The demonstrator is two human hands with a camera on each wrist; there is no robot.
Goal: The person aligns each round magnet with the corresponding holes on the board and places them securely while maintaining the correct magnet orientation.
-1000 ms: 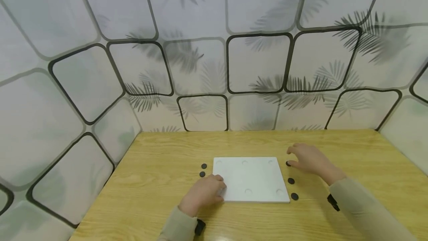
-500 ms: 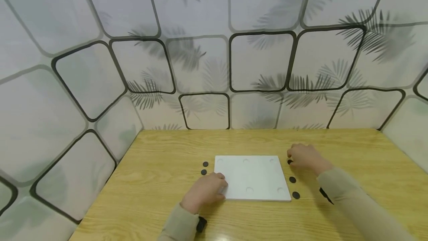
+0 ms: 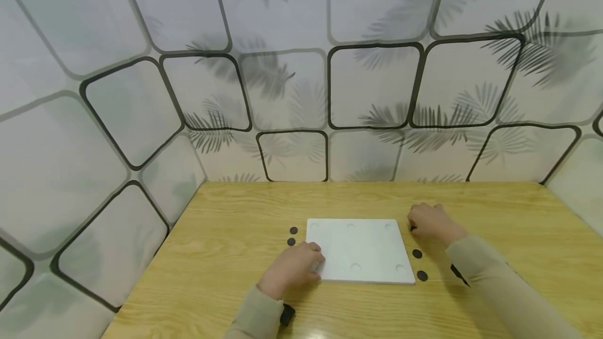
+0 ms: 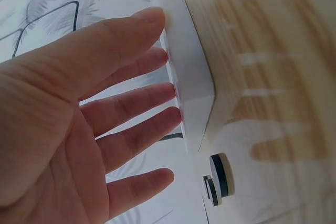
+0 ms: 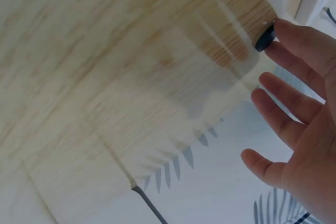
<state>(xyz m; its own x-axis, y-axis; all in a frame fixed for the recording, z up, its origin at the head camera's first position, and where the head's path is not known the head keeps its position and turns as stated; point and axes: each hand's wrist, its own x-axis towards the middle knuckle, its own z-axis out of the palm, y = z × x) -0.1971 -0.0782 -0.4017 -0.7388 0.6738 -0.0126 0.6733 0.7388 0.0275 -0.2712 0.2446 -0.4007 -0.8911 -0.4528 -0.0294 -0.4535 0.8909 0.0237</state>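
Observation:
A white rectangular board [image 3: 358,250] with several shallow round recesses lies on the wooden table. On its near left corner rests my left hand [image 3: 294,266]; the left wrist view shows the fingers, fairly straight, touching the board's edge [image 4: 197,93]. Just right of the far right corner, my right hand [image 3: 431,222] pinches a small black disc [image 5: 266,39] between thumb and index finger, the disc tilted close to the tabletop. Two more black discs lie right of the board, a farther one [image 3: 417,253] and a nearer one [image 3: 422,275].
Left of the board lie two black discs, one farther back [image 3: 294,230] and one [image 3: 291,241] close to my left hand. The wooden table [image 3: 226,245] ends at a patterned fabric wall [image 3: 292,93] behind and at the sides.
My right hand has come down onto the farthest right disc, its thumb and index finger closing on it. My left hand stays on the board. The head view has shifted slightly.

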